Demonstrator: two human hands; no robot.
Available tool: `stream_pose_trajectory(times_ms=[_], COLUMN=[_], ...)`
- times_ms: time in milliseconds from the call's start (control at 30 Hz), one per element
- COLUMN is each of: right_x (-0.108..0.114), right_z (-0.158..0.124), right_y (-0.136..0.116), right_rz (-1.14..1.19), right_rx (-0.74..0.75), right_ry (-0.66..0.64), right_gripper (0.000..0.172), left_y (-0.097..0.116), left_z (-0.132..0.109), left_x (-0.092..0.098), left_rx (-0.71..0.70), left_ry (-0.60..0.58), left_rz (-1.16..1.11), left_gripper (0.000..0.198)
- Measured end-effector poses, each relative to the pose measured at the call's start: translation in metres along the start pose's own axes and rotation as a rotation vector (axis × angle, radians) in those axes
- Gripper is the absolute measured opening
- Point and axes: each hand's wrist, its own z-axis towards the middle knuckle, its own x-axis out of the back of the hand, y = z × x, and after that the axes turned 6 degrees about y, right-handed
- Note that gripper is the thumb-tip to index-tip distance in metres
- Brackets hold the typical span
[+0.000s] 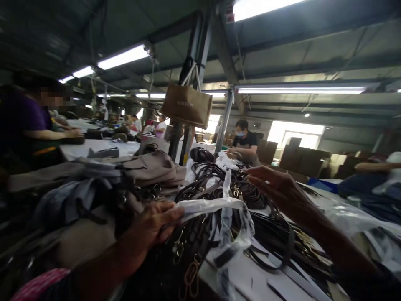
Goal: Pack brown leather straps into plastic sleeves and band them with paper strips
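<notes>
While left hand (155, 225) pinches plastic bag (232, 217), right hand (275, 188) spread open; tote (188, 104) print unreadable.

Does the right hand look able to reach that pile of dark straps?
Probably yes: the right hand hovers open right beside the straps, and nothing lies between them.

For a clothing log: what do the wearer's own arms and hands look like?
The left hand and right hand are bare, no gloves; no ring or watch shows in the blur. Both forearms are uncovered. A pink sleeve covers the left upper arm; the right one is too dark to tell.
</notes>
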Motion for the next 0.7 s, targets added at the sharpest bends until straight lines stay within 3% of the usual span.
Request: stream_pose_trajectory(times_ms=[100, 200, 267, 367, 467, 700], right_x=[-0.039, -0.080, -0.097, -0.103, -0.098, -0.091], right_z=[-0.019, -0.038, -0.045, -0.048, -0.047, -0.052], right_y=[-0.037, -0.051, -0.044, -0.026, -0.013, -0.001], right_rz=[0.078, 0.001, -0.029, -0.085, -0.099, -0.183], right_rx=[0.264, 0.417, 0.463, 0.557, 0.625, 0.694], right_ry=[-0.070, -0.072, 0.009, 0.108, 0.130, 0.088], right_gripper=[0.042, 0.019, 0.017, 0.022, 0.024, 0.027], left_y=[0.000, -0.005, -0.011, -0.017, -0.018, -0.029], left_z=[0.009, 0.011, 0.010, 0.010, 0.010, 0.008], left_x=[-0.024, -0.040, -0.041, -0.034, -0.030, -0.031], left_rx=[-0.010, 0.005, 0.049, 0.106, 0.187, 0.233], left_ry=[-0.076, -0.124, -0.184, -0.320, -0.425, -0.442], left_rz=[-0.024, -0.046, -0.060, -0.075, -0.096, -0.094], left_gripper=[0.051, 0.050, 0.051, 0.051, 0.038, 0.032])
